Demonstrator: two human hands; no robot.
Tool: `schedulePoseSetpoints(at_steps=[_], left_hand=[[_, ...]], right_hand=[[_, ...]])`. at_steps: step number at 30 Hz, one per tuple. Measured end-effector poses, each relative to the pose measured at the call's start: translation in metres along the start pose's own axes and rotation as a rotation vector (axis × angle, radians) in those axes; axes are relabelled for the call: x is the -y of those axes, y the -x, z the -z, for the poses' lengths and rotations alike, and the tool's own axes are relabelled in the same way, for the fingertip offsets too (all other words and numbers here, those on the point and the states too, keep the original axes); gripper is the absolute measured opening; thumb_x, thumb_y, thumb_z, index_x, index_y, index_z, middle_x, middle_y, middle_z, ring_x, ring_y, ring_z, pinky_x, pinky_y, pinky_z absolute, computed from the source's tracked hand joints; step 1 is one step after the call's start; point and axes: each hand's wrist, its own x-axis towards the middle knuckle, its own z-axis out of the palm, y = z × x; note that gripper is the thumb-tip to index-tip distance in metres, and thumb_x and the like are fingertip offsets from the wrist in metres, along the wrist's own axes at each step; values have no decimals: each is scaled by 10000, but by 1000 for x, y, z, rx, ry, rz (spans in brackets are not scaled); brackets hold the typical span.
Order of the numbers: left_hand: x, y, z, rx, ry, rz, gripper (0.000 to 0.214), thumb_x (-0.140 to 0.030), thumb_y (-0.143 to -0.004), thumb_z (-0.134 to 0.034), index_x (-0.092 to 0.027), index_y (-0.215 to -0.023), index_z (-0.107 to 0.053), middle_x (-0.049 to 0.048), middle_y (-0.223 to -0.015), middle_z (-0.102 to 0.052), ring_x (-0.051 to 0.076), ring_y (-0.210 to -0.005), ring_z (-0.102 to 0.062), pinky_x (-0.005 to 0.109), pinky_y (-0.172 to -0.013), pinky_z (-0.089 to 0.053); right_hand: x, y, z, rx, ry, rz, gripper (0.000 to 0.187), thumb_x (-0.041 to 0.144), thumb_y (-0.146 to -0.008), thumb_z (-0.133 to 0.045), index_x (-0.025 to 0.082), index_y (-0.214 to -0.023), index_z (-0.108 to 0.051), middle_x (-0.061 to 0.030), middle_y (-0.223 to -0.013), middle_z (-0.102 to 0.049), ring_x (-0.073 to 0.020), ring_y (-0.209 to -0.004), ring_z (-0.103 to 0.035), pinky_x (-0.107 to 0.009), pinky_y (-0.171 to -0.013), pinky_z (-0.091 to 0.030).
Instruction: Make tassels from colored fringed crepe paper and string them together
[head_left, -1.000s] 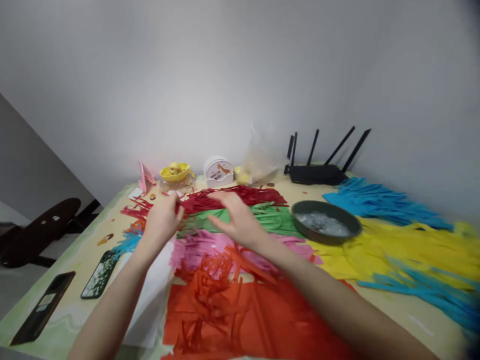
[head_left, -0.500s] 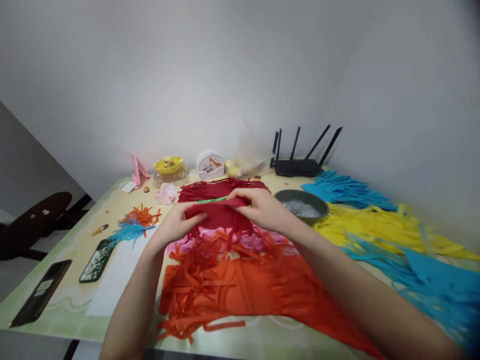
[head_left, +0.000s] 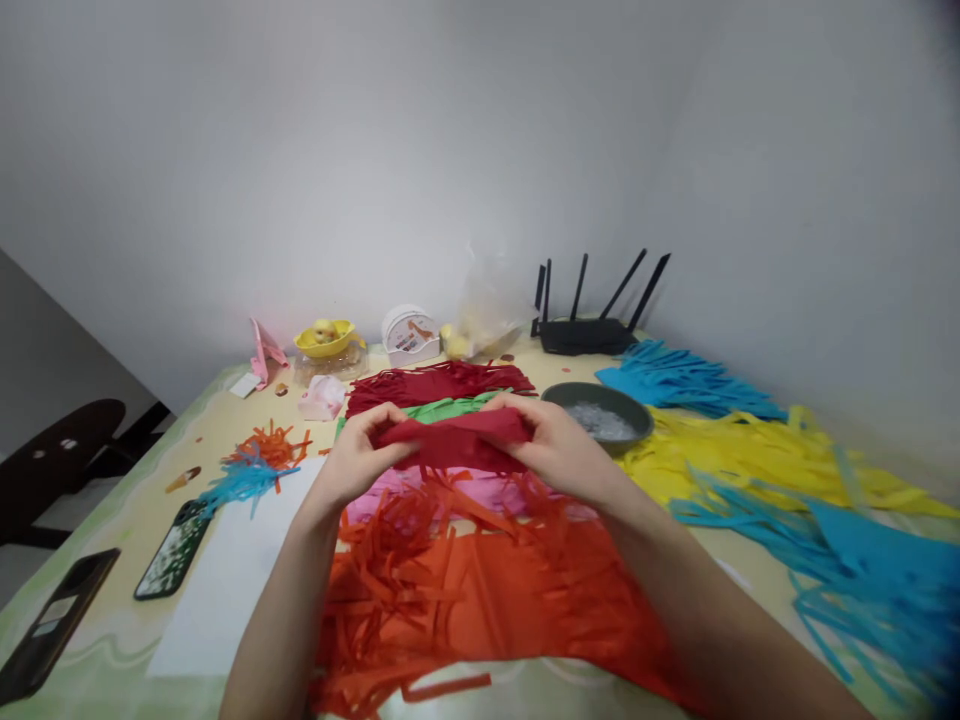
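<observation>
A dark red sheet (head_left: 450,440), of paper or cloth, is stretched between my two hands above the table. My left hand (head_left: 364,455) pinches its left end, thumb toward me. At the right end my right hand (head_left: 555,445) grips it with the thumb on top. Under the sheet lie a pink fringed piece (head_left: 487,490) and, nearer me, a large orange fringed sheet (head_left: 502,590) with many cut strips. Behind my hands are a green piece (head_left: 450,408) and another dark red fringed piece (head_left: 442,382), partly hidden.
A dark bowl (head_left: 630,418) with clear contents stands right of my hands. Blue (head_left: 690,380) and yellow fringed pieces (head_left: 697,455) lie further right. A black router (head_left: 585,337) stands by the wall. Two phones, one patterned (head_left: 174,555), and white paper (head_left: 232,580) lie left.
The dark red sheet has been drawn out wider and flatter between my hands, and my right hand has moved to its right end. More of the green piece shows. The view has shifted slightly.
</observation>
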Motion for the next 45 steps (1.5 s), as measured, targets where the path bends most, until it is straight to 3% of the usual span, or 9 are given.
schedulePoseSetpoints(at_steps=[5, 10, 13, 18, 22, 28, 36, 41, 45], left_hand=[[13, -3, 12, -4, 98, -55, 316, -297, -701, -727, -180, -691, -433, -42, -704, -525, 83, -616, -476, 186, -566, -378], [26, -7, 9, 113, 71, 90, 246, -358, -738, -693, -168, -767, -539, -47, -636, -513, 78, -554, -459, 186, -519, -338], [32, -9, 3, 40, 36, 66, 210, -323, -758, -663, -150, -701, -559, -36, -627, -526, 81, -570, -470, 189, -552, -364], [39, -7, 3, -98, 85, -18, 138, -250, -778, -626, -195, -904, -634, -9, -753, -616, 111, -624, -546, 211, -601, -434], [43, -3, 10, 0, 94, -92, 173, -145, -743, -569, -186, -770, -735, 53, -840, -662, 149, -737, -582, 234, -657, -444], [36, 1, 16, 87, 109, -154, 273, -31, -662, -505, -176, -608, -731, 57, -846, -633, 134, -712, -564, 241, -648, -425], [11, 7, 20, 176, -69, -197, 288, -91, -770, -524, -173, -615, -752, 96, -1001, -618, 194, -894, -605, 293, -793, -468], [6, 13, 35, 477, -177, -225, 221, -196, -818, -591, -206, -987, -733, 122, -1320, -524, 285, -1218, -499, 372, -999, -399], [10, 11, 28, 469, 58, -129, 780, -427, -716, -734, -235, -1398, -410, 167, -1419, -447, 322, -1279, -453, 395, -988, -424]], right_hand=[[-11, 3, 1, 28, -218, -174, 247, 400, -789, -620, 159, -842, -628, -11, -743, -610, -136, -635, -554, -221, -556, -440], [-23, 3, -7, 28, -350, -250, 250, 403, -764, -658, 161, -793, -599, 11, -699, -580, -116, -606, -536, -204, -532, -426], [-26, 2, -10, 20, -381, -281, 240, 385, -761, -658, 160, -745, -575, 22, -661, -556, -102, -564, -512, -189, -490, -396], [-28, 1, -8, -18, -386, -255, 149, 259, -740, -621, 174, -862, -639, -8, -782, -629, -131, -648, -577, -207, -537, -447], [-33, 3, -6, -79, -418, -127, 223, 149, -709, -569, 199, -894, -683, -27, -891, -668, -143, -744, -608, -212, -597, -458], [-38, 4, -1, -71, -383, -47, 145, 114, -692, -539, 182, -649, -660, -7, -678, -622, -125, -641, -560, -221, -586, -425], [-38, 6, 3, 0, -435, -125, 281, 59, -622, -473, 195, -739, -689, -9, -769, -646, -127, -674, -588, -202, -565, -434], [-36, 5, 4, 10, -382, -50, 216, 60, -628, -457, 187, -620, -631, 0, -683, -619, -119, -644, -571, -207, -589, -428], [-31, 6, 3, 57, -294, 15, 239, 62, -645, -433, 178, -642, -642, -4, -695, -631, -117, -633, -573, -217, -598, -429]])
